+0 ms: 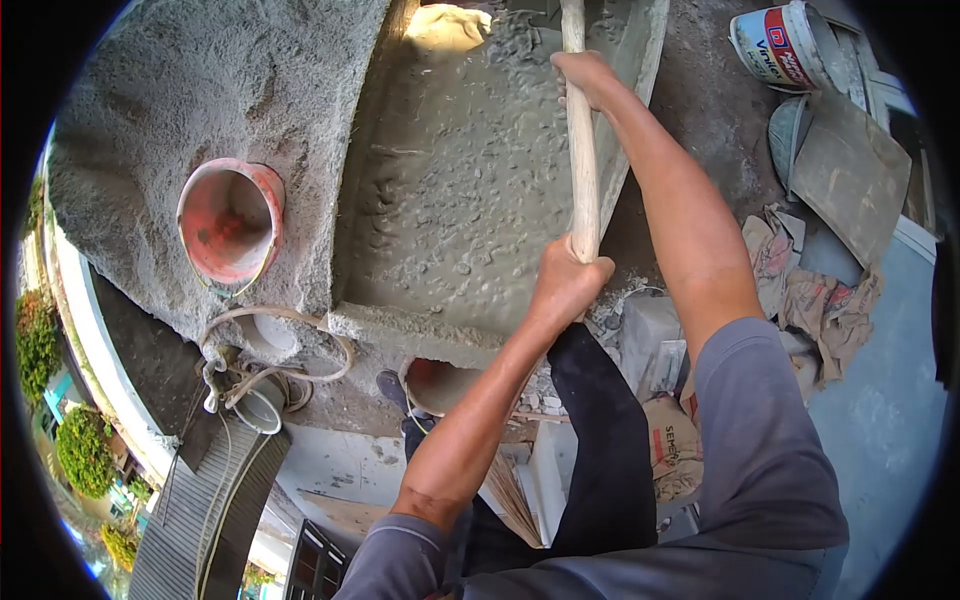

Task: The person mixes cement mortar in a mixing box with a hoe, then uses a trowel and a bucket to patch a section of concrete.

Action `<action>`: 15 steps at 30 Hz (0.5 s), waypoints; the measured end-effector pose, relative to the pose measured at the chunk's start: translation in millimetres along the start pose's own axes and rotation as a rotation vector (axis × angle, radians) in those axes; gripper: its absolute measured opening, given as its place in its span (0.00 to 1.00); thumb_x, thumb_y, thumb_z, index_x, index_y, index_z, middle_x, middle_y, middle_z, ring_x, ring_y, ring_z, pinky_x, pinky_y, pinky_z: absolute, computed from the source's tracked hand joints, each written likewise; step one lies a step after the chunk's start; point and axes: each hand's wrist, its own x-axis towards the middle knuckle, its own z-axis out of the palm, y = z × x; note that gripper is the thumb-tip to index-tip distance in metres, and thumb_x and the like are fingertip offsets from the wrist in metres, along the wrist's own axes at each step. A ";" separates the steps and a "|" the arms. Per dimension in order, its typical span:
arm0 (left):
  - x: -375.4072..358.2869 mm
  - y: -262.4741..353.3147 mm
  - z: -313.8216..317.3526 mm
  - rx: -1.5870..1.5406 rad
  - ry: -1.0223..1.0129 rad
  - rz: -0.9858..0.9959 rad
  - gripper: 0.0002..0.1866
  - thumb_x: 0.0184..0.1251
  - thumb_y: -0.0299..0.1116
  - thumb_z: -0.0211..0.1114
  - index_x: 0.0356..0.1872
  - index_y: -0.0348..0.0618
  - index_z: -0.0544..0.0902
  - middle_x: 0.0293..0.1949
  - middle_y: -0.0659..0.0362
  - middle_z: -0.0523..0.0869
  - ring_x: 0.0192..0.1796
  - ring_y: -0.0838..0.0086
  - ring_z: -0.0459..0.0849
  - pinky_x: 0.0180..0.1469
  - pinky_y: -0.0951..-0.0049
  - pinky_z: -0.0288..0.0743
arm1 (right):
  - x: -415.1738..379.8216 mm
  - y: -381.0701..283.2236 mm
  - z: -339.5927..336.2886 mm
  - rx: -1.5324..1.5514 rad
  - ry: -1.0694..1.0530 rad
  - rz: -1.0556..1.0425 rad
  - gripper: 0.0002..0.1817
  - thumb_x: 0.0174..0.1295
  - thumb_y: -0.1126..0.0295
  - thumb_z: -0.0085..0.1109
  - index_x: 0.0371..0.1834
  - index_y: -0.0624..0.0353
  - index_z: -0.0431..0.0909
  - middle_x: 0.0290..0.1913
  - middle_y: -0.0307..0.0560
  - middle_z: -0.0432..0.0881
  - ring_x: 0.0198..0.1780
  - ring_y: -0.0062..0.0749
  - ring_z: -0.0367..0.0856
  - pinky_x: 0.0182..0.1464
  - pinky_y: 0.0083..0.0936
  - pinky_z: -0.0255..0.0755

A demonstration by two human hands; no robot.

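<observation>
Nearest my remote viewpoint, the left hand (567, 280) is wrapped around the near end of a pale wooden handle (582, 165). Beyond it, the right hand (590, 78) encircles the same shaft, so both grips are narrow and full, set well apart. The handle lies above the right-hand part of a mixing trough (425, 325). Its long axis runs almost straight away from the body, leaning slightly left with distance; the near end points back toward my operator's torso, and the far end leaves the view, so I cannot tell what head it carries. For a sound stroke, I judge that the left hand should steer while the right bears the load, with the pull kept along the axis, low and even, to spare the side wall and limit splashing. Ahead and left of the grip spreads wet cement mix (460, 190), lumpy at the surface. Farther left, a reddish bucket (212, 240) rests tilted on a sand heap (120, 190); well to the right of the right hand lies a paint pail (778, 48) lettered "Vinilex".
</observation>
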 end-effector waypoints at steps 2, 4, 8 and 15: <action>-24.7 -3.6 9.0 -0.128 0.004 -0.093 0.08 0.51 0.26 0.62 0.32 0.34 0.75 0.20 0.59 0.76 0.17 0.75 0.74 0.19 0.72 0.67 | -10.6 12.4 7.2 -0.131 -0.017 -0.003 0.15 0.58 0.67 0.60 0.40 0.71 0.75 0.27 0.44 0.75 0.23 0.32 0.78 0.24 0.34 0.80; -47.0 6.6 -4.7 -0.192 -0.019 -0.171 0.08 0.51 0.25 0.61 0.32 0.33 0.75 0.20 0.60 0.75 0.18 0.75 0.74 0.19 0.73 0.67 | -18.7 28.7 12.4 -0.191 -0.004 -0.005 0.14 0.58 0.68 0.60 0.39 0.71 0.76 0.26 0.45 0.74 0.22 0.33 0.77 0.24 0.35 0.80; -91.7 -12.0 -29.1 -0.081 0.011 -0.164 0.08 0.51 0.26 0.61 0.31 0.33 0.77 0.20 0.59 0.77 0.16 0.76 0.73 0.18 0.69 0.65 | -71.8 50.4 28.7 -0.001 -0.047 0.095 0.13 0.57 0.69 0.59 0.38 0.70 0.75 0.24 0.45 0.74 0.20 0.34 0.76 0.24 0.37 0.79; -189.1 -56.8 -65.2 0.293 0.019 -0.129 0.16 0.50 0.31 0.65 0.37 0.29 0.79 0.24 0.49 0.82 0.29 0.63 0.82 0.36 0.61 0.75 | -171.2 132.1 36.6 0.286 -0.085 0.290 0.09 0.57 0.70 0.58 0.33 0.65 0.71 0.22 0.44 0.71 0.18 0.33 0.72 0.21 0.36 0.75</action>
